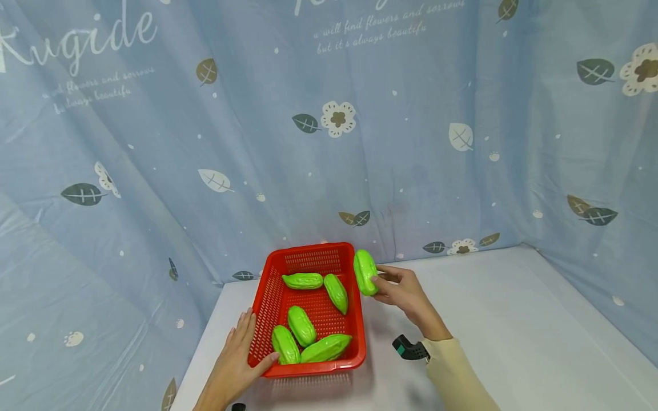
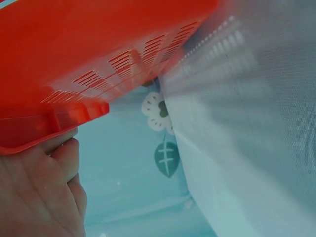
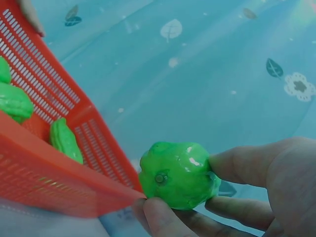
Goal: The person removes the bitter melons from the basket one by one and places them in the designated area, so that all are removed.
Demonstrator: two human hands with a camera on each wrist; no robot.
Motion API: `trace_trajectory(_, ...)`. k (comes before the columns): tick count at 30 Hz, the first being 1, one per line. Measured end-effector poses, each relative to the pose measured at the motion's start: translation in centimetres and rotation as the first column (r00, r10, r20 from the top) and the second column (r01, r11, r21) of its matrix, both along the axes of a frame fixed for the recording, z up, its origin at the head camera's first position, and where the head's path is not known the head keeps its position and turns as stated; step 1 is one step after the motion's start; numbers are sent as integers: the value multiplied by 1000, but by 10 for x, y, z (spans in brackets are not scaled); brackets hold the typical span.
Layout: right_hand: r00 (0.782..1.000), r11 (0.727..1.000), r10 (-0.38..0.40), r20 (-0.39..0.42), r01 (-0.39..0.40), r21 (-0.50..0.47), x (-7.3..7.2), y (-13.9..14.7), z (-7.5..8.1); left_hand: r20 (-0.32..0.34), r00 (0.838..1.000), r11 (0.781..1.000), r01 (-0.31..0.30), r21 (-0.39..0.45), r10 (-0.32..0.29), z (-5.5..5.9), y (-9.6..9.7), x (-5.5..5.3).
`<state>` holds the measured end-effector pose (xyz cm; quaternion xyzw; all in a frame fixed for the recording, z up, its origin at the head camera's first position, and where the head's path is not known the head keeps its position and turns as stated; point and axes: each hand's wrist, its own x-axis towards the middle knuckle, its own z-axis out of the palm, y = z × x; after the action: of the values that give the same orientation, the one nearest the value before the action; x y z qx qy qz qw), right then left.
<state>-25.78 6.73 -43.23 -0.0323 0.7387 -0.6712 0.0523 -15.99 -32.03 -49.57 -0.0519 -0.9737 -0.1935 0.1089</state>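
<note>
Green bitter melons with ridged, shiny skins lie in a red plastic basket (image 1: pixel 364 325). Two are toward its far end, one lying crosswise (image 1: pixel 302 281) and one slanting by the right wall (image 1: pixel 336 294); three more sit near the front. My right hand (image 1: pixel 403 288) pinches another bitter melon (image 1: pixel 365 273) between thumb and fingers, above the basket's right rim. The right wrist view shows its stem end (image 3: pixel 161 178) toward the camera. Along the basket's left rim rests my left hand (image 1: pixel 233 357), fingers extended and thumb over the front corner; its palm shows under the rim in the left wrist view.
The basket stands on a white table (image 1: pixel 493 319). Behind and on both sides hangs a blue curtain (image 1: pixel 401 171) printed with leaves and flowers. A black strap end (image 1: pixel 408 347) sticks out beside the right sleeve (image 1: pixel 457 374).
</note>
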Motion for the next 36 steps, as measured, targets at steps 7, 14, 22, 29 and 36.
trace_trajectory(7, 1000, 1000, -16, 16, 16, -1, 3, 6, -4, -3, 1000, 1000, -2, -10, 2, 0, 0, -1)
trace_trajectory(14, 999, 999, -40, 34, 40, -29, 5, 12, -13, 15, 1000, 1000, -11, -12, 11, 2, -1, -2)
trace_trajectory(22, 996, 998, -67, 64, 68, -15, 6, 19, -35, 38, 999, 999, -16, -28, 17, 1, 0, -4)
trace_trajectory(29, 993, 995, -91, 71, 93, -23, 7, 22, -55, 31, 999, 1000, -17, -6, 17, 1, 0, -5)
trace_trajectory(36, 990, 994, -107, 94, 109, -14, 7, 20, -70, 33, 999, 1000, -20, -9, 20, 2, 1, -3)
